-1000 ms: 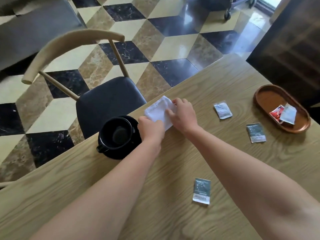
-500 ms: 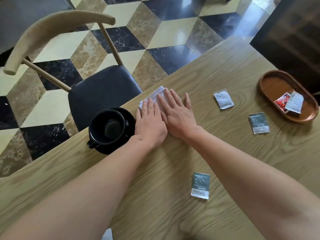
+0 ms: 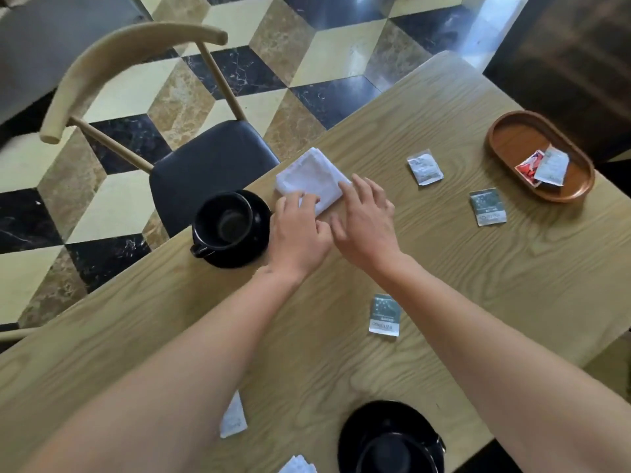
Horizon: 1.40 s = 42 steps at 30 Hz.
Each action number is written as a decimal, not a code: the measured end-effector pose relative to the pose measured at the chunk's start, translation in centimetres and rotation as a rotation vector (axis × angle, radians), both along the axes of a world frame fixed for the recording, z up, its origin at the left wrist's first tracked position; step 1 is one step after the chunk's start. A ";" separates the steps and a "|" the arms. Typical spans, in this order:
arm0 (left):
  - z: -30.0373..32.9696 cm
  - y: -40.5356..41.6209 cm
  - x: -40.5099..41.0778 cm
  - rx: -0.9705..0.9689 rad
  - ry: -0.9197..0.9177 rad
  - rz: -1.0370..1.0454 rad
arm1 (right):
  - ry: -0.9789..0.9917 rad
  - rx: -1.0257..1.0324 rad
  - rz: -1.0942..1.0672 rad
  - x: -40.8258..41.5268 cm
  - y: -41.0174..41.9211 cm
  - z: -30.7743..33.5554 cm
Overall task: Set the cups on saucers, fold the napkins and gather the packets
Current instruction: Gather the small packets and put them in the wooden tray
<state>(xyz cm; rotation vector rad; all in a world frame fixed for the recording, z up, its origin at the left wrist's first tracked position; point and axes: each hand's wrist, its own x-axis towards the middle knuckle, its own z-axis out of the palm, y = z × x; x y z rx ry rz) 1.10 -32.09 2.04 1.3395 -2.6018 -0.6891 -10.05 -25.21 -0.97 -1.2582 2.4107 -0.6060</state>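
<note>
A folded white napkin (image 3: 309, 177) lies at the table's far edge. My left hand (image 3: 300, 230) has curled fingers pinching the napkin's near edge. My right hand (image 3: 365, 220) is beside it, fingers spread, its fingertips touching the napkin's right corner. A black cup (image 3: 223, 221) sits on a black saucer (image 3: 259, 233) just left of my left hand. A second black cup (image 3: 392, 450) on a saucer (image 3: 355, 425) is at the bottom edge. Loose packets lie at the right (image 3: 424, 166), further right (image 3: 487, 206), in the middle (image 3: 385, 315), and one packet (image 3: 233, 418) is partly hidden by my left arm.
An oval wooden tray (image 3: 512, 138) at the far right holds two packets (image 3: 546, 165). Another white napkin (image 3: 297, 466) peeks in at the bottom edge. A chair with a dark seat (image 3: 211, 162) stands against the table's far side.
Both hands were pressing flat on the napkin; they have drawn back towards me, uncovering most of it. My left fingers have curled onto its near edge. The view tilted down, showing the near cup.
</note>
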 end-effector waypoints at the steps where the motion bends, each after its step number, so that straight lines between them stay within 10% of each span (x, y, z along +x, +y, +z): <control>1: 0.2 2.2 1.8 0.032 0.100 0.020 | -0.011 0.010 -0.017 1.1 2.0 0.6; 5: -0.1 9.7 11.3 0.244 0.319 0.267 | -0.102 0.025 -0.022 7.9 9.4 3.0; 17: 0.0 15.3 32.7 0.409 0.167 0.872 | -0.517 0.274 0.073 28.2 18.2 6.3; 42: -2.8 11.5 30.2 0.575 -0.153 0.782 | -0.357 0.398 -0.060 31.4 12.4 0.4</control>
